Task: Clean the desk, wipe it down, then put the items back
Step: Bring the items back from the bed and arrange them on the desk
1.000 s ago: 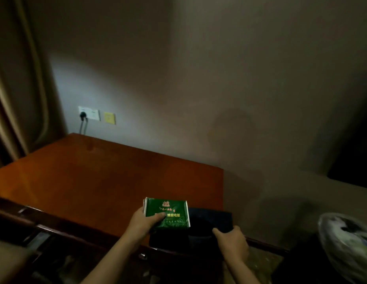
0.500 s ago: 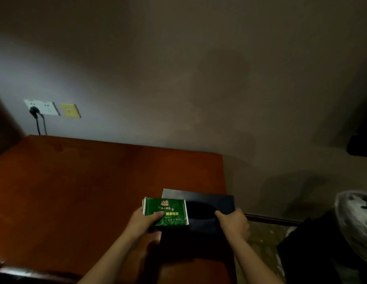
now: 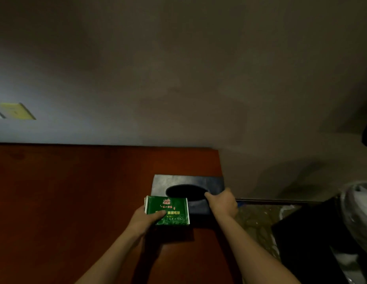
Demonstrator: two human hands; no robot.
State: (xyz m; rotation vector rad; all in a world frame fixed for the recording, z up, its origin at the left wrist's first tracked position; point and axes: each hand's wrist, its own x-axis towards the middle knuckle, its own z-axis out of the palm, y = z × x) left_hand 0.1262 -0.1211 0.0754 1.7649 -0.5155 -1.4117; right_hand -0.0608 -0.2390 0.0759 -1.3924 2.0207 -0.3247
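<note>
A dark blue tissue box (image 3: pixel 213 182) with an oval opening on top is at the right edge of the reddish-brown wooden desk (image 3: pixel 76 191). My right hand (image 3: pixel 222 202) grips its near right side, thumb at the rim of the opening. My left hand (image 3: pixel 146 219) holds a green tissue packet (image 3: pixel 171 208) with white edges and printed text, thumb on top, just in front of the box and overlapping its near left corner. Whether the box rests on the desk or hangs just above it, I cannot tell.
The desk stands against a grey wall; its right edge runs just past the box. A yellow wall plate (image 3: pixel 15 111) is at far left. To the right, below desk level, are a patterned floor (image 3: pixel 254 218), a dark object (image 3: pixel 307 238) and a pale plastic bag (image 3: pixel 359 212).
Both hands have carried the box and the green packet forward over the desk toward the wall. The view has moved closer; the near desk edge and the socket have left the frame.
</note>
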